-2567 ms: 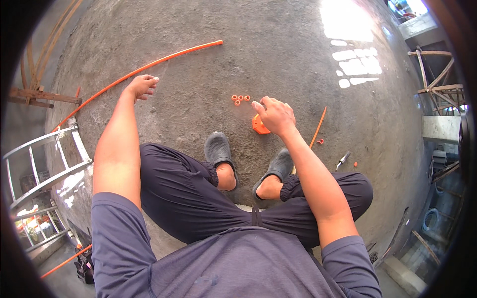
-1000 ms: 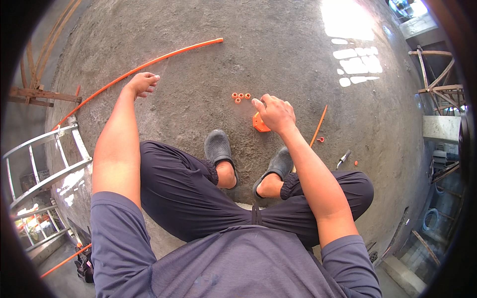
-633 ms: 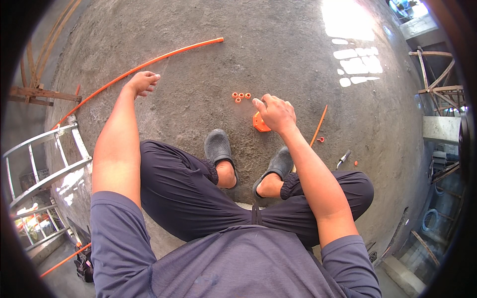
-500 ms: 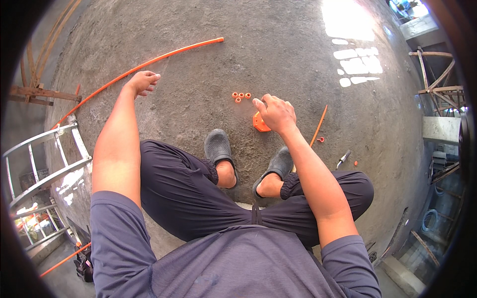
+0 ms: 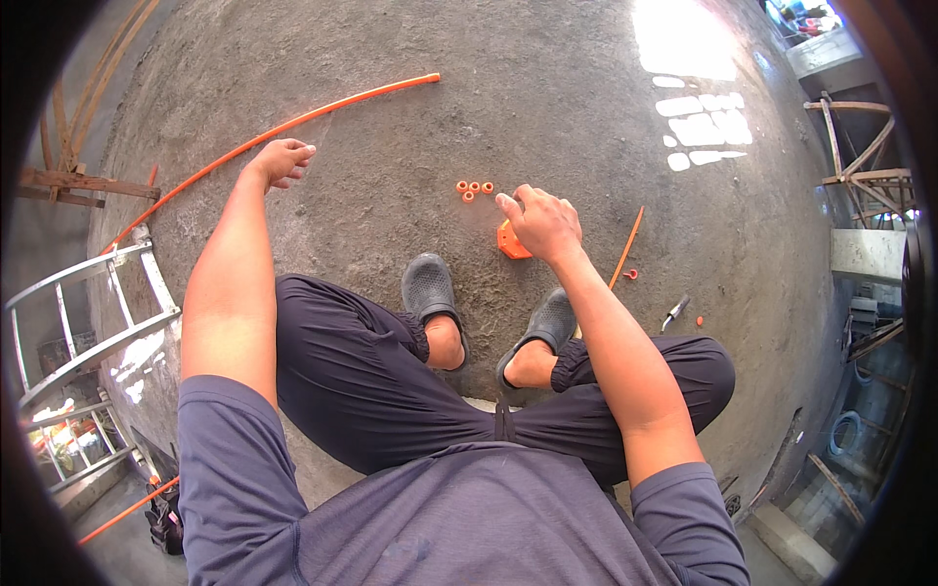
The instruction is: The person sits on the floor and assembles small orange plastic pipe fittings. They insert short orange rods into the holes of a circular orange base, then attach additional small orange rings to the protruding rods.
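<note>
My left hand (image 5: 281, 162) hovers at the upper left, beside a long orange pipe (image 5: 322, 110) on the ground. Its fingers are loosely curled and apart, with nothing visible in them. Right of centre, my right hand (image 5: 543, 221) is over an orange octagonal box (image 5: 510, 241), partly hiding it. The thumb stands away from the bent fingers, and no held thing shows; whether the hand touches the box I cannot tell. Several small orange ring-shaped fittings (image 5: 475, 187) lie in a cluster left of that hand.
Right of my right forearm lie a thin orange rod (image 5: 628, 244), a small red fitting (image 5: 631, 274), and a dark-and-silver tool (image 5: 675, 313). My grey clogs (image 5: 428, 283) rest on rough concrete (image 5: 547, 88). A metal ladder-like frame (image 5: 93, 322) stands at left; wooden supports (image 5: 98, 186) rise behind it.
</note>
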Demonstrator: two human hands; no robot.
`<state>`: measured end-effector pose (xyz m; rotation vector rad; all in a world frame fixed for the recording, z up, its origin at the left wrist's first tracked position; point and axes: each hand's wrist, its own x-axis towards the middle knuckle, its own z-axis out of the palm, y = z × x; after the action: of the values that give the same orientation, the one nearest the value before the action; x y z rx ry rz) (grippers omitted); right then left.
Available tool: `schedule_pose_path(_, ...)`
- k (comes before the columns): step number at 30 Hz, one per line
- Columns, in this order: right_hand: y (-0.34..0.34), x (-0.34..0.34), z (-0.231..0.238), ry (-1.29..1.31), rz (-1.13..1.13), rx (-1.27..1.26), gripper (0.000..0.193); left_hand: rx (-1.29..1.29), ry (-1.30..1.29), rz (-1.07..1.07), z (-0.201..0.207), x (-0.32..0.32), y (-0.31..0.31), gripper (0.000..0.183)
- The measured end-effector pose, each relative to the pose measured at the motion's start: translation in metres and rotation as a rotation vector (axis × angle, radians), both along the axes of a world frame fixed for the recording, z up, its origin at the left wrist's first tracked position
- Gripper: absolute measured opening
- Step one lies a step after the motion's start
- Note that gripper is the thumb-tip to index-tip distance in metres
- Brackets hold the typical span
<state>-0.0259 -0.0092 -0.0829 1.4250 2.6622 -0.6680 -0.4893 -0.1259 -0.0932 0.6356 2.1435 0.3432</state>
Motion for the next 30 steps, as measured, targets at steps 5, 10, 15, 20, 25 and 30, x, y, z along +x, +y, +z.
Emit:
schedule_pose_path(5,-0.0003,0.0003,-0.0005,0.006,0.003,0.004,0.055,-0.002,0.000,-0.005,0.0012,0.0005,0.0003,0.052)
schedule_pose_path(10,-0.0010,0.0000,0.0003,0.006,0.002,0.015,0.054,-0.001,-0.008,-0.006,0.0023,0.0016,0.0008,0.053)
schedule_pose_path(15,-0.0010,-0.0001,0.0011,0.002,-0.001,0.012,0.054,-0.001,-0.007,-0.011,0.0030,0.0018,0.0005,0.053)
schedule_pose_path(20,-0.0008,-0.0003,0.0005,0.005,-0.005,0.008,0.055,-0.001,-0.007,-0.007,0.0025,0.0015,0.0006,0.053)
schedule_pose_path(25,-0.0008,-0.0010,0.0000,0.001,0.000,0.006,0.055,-0.005,-0.009,-0.006,0.0029,0.0019,0.0010,0.054)
schedule_pose_path(30,-0.0016,-0.0010,0.0016,-0.003,-0.002,-0.001,0.055,-0.006,0.003,-0.012,0.0039,0.0037,0.0014,0.053)
